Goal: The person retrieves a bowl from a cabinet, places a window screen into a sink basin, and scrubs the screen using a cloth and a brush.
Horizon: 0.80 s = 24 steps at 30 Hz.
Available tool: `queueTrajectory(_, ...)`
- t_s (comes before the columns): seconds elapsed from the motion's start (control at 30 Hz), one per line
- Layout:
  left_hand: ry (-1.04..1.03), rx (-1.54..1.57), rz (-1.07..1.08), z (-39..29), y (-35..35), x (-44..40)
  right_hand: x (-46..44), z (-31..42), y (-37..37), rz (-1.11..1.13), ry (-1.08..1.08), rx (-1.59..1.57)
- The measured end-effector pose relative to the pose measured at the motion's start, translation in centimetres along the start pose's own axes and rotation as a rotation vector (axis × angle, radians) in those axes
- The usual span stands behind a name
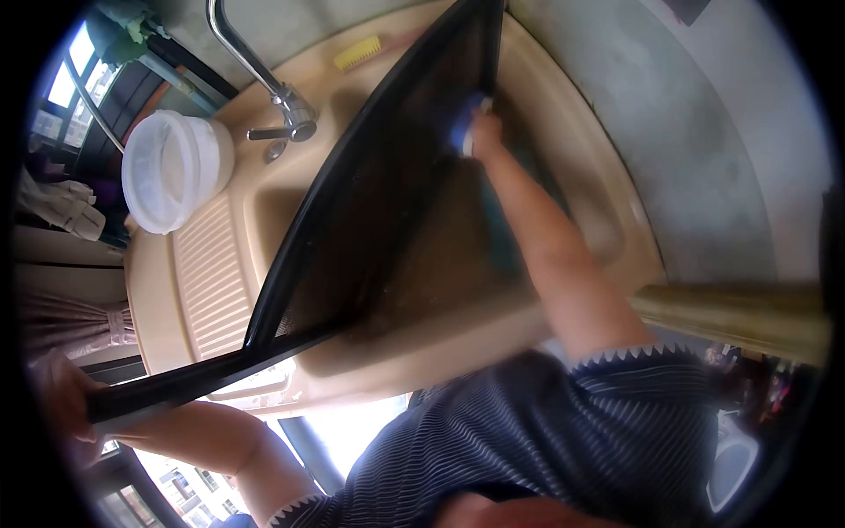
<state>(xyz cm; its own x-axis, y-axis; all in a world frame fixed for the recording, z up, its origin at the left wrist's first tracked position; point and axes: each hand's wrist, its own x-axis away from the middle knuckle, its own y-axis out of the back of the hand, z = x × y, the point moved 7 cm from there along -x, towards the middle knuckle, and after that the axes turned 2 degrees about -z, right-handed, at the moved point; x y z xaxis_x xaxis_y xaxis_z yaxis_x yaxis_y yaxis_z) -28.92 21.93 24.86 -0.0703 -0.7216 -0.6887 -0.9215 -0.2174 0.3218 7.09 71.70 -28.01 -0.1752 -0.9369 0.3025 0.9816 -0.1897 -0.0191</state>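
- Near left, the left hand point(66, 396) grips the black-framed screen point(378, 202) by its end.
- Farther right, the right hand point(486, 136) clasps a blurred blue scrubber point(462, 126) at the mesh.

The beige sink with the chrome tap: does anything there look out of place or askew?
Yes: a black-framed mesh screen is slanted across the beige sink, one end jutting past its edge into the left hand. It looks odd, seeming oversized for the sink. No damage or spill is discernible.
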Motion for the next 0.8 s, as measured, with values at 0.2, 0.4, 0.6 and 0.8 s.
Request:
queueTrajectory(0.2, -0.043, 0.021, -0.033, -0.3, -1.4, -1.1, 5.9, 10.0, -1.6, 0.040, -0.062, -0.494)
queueTrajectory(0.4, -0.028, 0.022, -0.079, 1.6, -2.6, -2.6, 6.1, 8.0, -1.7, -0.046, 0.414, -0.192)
queueTrajectory(0.6, -0.064, 0.005, -0.082, 0.6, -2.8, -2.5, 3.6, -3.3, -2.3, -0.022, -0.203, -0.373)
queueTrajectory(0.8, -0.047, 0.001, -0.125, 0.9, -5.6, -2.6, 16.3, 12.6, -3.6, 0.359, -0.089, -0.412)
